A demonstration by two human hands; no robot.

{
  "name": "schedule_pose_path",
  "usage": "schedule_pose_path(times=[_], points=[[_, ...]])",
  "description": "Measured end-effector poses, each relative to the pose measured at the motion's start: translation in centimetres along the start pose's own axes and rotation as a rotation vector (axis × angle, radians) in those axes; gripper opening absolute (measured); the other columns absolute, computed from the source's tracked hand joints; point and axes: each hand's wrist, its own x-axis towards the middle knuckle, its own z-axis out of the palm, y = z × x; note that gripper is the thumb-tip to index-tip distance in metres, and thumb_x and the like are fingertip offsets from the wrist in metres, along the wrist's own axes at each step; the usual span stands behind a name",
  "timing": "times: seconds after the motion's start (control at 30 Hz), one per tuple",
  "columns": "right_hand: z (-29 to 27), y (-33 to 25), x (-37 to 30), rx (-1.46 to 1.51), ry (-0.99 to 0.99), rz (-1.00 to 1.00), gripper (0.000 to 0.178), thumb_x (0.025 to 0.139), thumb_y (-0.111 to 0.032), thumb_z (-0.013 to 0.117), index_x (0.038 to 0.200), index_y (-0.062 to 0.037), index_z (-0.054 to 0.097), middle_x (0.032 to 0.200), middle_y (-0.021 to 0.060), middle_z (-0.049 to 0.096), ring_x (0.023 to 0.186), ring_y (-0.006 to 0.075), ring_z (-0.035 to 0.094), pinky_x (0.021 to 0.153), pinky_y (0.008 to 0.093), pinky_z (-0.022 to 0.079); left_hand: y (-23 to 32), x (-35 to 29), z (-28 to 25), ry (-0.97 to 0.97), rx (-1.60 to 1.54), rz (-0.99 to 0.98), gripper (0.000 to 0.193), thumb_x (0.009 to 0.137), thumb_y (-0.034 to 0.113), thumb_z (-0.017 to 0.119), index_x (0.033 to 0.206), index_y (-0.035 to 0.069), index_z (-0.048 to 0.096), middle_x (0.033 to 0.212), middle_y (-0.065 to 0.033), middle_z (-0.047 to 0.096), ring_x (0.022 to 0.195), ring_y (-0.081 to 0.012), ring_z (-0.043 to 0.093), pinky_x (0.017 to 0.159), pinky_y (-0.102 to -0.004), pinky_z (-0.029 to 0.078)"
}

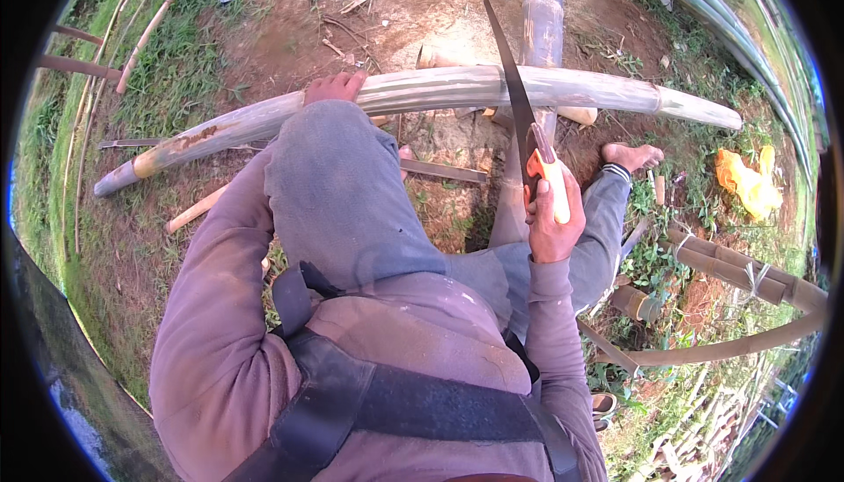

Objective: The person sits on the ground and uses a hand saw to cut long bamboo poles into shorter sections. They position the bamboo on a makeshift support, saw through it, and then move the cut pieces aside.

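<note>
A long, pale bamboo pole (431, 88) lies crosswise in front of me, resting over another thick bamboo piece (542, 25) that runs away from me. My left hand (335, 87) lies over the pole just beyond my bent knee, its fingers partly hidden. In my right hand (556, 218) is a handsaw (512, 78), gripped by its orange and cream handle. The dark blade points away from me and crosses the pole near its middle. Whether the teeth touch the bamboo I cannot tell.
A yellow plastic bag (750, 183) lies at the right. Tied bamboo poles (738, 271) stand nearer on that side, and green poles (703, 7) run along the far right. A flat wooden strip (444, 171) lies under the pole. My bare foot (635, 157) rests on the soil.
</note>
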Motion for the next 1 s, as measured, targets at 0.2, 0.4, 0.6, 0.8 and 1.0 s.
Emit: schedule_pose_path(times=[0.2,0.4,0.6,0.8,1.0], points=[[-3.4,-3.1,-4.7,-0.065,-0.03,0.068,0.044,0.104,-0.019,0.068,0.138,0.0081,0.06,0.129,0.0152,0.068,0.107,0.0163,0.068,0.083,0.0269,0.058,-0.1,0.8,0.2,-0.015,-0.048,-0.023,0.081,0.081,0.038,0.082,0.151,0.019,0.046,0.137,-0.0139,0.062,0.129,-0.0335,0.061,0.108,-0.0487,0.048],[-5.1,-2.7,-6.9,-0.115,-0.042,-0.104,0.049,0.103,-0.019,0.067,0.139,0.012,0.057,0.133,0.0187,0.066,0.119,0.024,0.068,0.09,0.0312,0.06,0.2,0.0,0.6,0.087,-0.04,0.014,0.092,0.067,0.038,0.092,0.147,0.017,0.05,0.127,-0.0109,0.064,0.119,-0.0306,0.066,0.102,-0.0446,0.052],[1.8,0.3,2.3,-0.077,0.012,-0.072,0.043,0.1,-0.008,0.07,0.139,0.0069,0.06,0.134,0.0195,0.067,0.121,0.0244,0.066,0.104,0.0361,0.051,-0.3,-0.1,0.8,0.131,-0.043,0.054,0.091,0.067,0.041,0.091,0.145,0.015,0.052,0.124,-0.011,0.065,0.118,-0.0312,0.066,0.101,-0.0455,0.053],[2.0,0.0,2.9,-0.099,-0.005,-0.075,0.044,0.1,-0.008,0.071,0.14,0.007,0.06,0.134,0.0197,0.067,0.121,0.0247,0.066,0.103,0.0358,0.051,0.3,0.7,0.1,0.069,-0.023,0.017,0.088,0.07,0.042,0.089,0.146,0.017,0.051,0.124,-0.0114,0.065,0.116,-0.0324,0.067,0.099,-0.0462,0.054],[-2.3,-1.8,-5.1,-0.14,-0.012,0.013,0.05,0.103,-0.021,0.068,0.14,0.0103,0.058,0.131,0.0207,0.068,0.116,0.0265,0.069,0.099,0.0377,0.055,-0.6,0.0,0.9,0.099,-0.023,0.051,0.088,0.074,0.042,0.09,0.147,0.017,0.049,0.126,-0.0116,0.066,0.115,-0.0331,0.067,0.096,-0.0478,0.055]])
